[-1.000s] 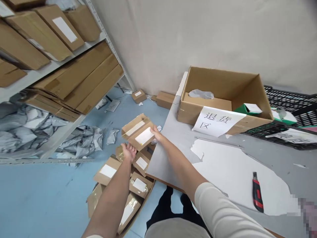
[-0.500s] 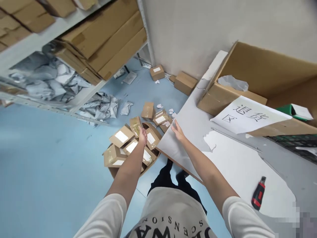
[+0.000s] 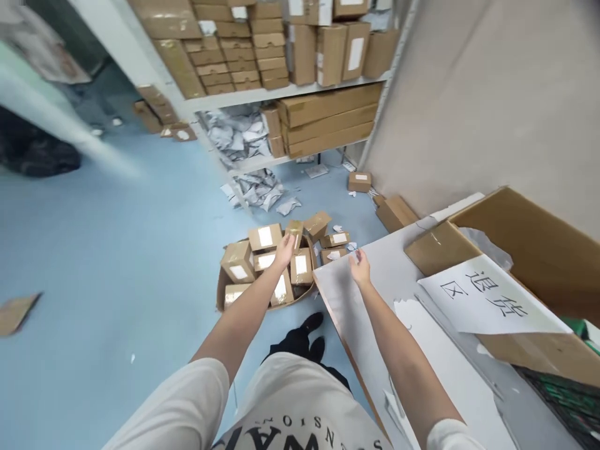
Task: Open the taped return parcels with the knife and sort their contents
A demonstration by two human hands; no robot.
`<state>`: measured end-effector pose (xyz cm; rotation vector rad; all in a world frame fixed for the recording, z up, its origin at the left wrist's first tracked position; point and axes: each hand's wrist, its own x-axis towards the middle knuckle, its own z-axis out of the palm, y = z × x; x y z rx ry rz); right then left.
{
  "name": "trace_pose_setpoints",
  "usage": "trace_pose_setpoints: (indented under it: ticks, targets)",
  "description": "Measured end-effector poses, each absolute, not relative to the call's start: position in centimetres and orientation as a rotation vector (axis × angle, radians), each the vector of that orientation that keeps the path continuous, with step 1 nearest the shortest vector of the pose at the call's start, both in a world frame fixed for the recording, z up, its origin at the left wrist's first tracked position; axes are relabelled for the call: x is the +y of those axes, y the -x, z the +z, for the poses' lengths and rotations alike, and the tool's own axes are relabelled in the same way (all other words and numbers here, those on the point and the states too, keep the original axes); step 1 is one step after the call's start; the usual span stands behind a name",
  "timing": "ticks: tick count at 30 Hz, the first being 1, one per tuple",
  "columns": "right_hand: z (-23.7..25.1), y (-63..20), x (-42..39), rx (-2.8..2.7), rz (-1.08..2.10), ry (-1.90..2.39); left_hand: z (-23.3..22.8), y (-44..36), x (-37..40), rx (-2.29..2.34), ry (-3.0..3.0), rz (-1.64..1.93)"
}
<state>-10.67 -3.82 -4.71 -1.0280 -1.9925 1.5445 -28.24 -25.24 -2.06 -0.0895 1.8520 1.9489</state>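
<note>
My left hand reaches down with fingers spread over a heap of small brown parcels with white labels, piled in a low carton on the blue floor. Its fingertips are at a taped parcel on top of the heap. My right hand hovers over the near corner of the grey table, fingers apart and holding nothing. More small parcels lie on the floor just beyond that corner.
A big open carton with a handwritten paper sign stands on the table at right. Metal shelves with stacked cartons and grey mailer bags line the back. Loose boxes lie by the wall, and a cardboard scrap lies far left.
My right hand let go of the labelled parcel it held a second ago and now floats over the table corner. My left hand stayed over the heap. The view swung left.
</note>
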Motion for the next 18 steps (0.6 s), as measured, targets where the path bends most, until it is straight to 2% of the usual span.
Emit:
trace_pose_setpoints:
  ticks: [3,6,9,12,18]
  targets:
    - [-4.5,10.6,-5.9,-2.274,1.368,0.847,-2.0,26.1,-29.5,2.242,-0.169,1.804]
    - [-4.9,11.3,-8.7,-2.560,1.178,0.618,-2.5,24.2,-33.5,2.590,-0.442,1.424]
    - [-6.2,12.0,-11.7,-2.723,1.083,0.449,-4.1,22.6,-36.9,2.711,-0.549,1.047]
    - [-8.5,12.3,-14.8,-2.823,1.125,0.319,-7.0,20.9,-40.1,2.726,-0.509,0.852]
    - [-14.7,12.9,-20.2,-2.947,1.321,0.246,-13.8,18.1,-46.3,2.690,-0.284,0.784]
